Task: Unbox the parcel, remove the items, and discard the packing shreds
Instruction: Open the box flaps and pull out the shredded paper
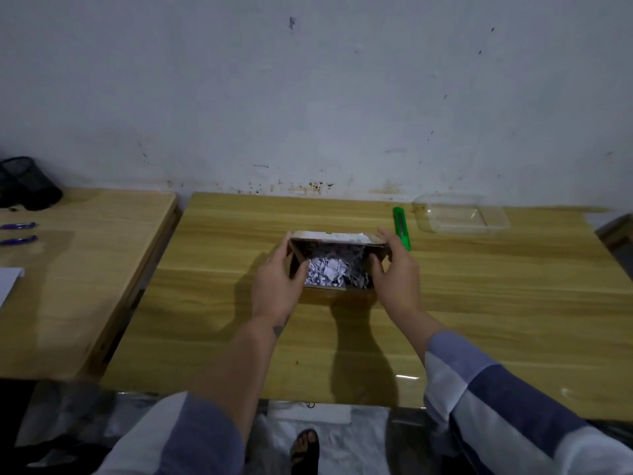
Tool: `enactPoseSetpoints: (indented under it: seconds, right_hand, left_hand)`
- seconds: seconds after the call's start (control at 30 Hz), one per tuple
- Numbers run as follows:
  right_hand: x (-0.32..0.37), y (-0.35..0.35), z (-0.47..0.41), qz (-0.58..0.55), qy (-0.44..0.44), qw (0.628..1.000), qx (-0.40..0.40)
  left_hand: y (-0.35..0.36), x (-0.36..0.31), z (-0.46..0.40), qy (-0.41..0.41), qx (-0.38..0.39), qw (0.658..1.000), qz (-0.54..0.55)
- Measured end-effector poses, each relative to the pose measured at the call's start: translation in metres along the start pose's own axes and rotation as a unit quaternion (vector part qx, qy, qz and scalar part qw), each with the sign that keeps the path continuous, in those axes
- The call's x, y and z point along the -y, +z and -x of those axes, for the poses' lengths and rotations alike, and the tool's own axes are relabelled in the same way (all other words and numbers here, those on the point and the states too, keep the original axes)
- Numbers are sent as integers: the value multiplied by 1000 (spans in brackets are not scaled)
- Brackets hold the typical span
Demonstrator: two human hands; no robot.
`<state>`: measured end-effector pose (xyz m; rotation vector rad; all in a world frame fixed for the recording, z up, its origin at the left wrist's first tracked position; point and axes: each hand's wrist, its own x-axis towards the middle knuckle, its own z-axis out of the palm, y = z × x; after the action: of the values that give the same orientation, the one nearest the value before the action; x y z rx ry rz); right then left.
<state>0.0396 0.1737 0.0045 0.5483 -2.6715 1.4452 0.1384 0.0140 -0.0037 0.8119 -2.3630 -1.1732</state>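
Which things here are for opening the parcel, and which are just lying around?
For the job: cardboard box, paper shreds, left hand, right hand, green box cutter.

Lying about: clear plastic tub, black mesh pen pot, purple pens, white paper.

Parcel [323,293]: small brown cardboard box, open at top, upright on wooden table, mid-surface | Packing shreds [328,271]: white and grey paper strips, filling interior | Items: not visible
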Motion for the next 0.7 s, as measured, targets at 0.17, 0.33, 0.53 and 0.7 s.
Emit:
enactPoseSetpoints:
  seconds: [0.17,0.33,0.53,0.7]
  right_hand:
    - [19,-5,-33,-66,42,996,-45]
    - [22,-12,-74,-44,42,995,-80]
    - [11,-11,-119,-85,102,986,-104]
    - [2,3,-146,-77,122,987,-76]
  left_hand:
    - [-10,-30,-31,10,-27,999,16]
    - [-21,-34,-72,37,-37,998,-40]
    - [-26,-16,-125,49,-44,997,-40]
    - [-19,3,-162,66,-15,998,-13]
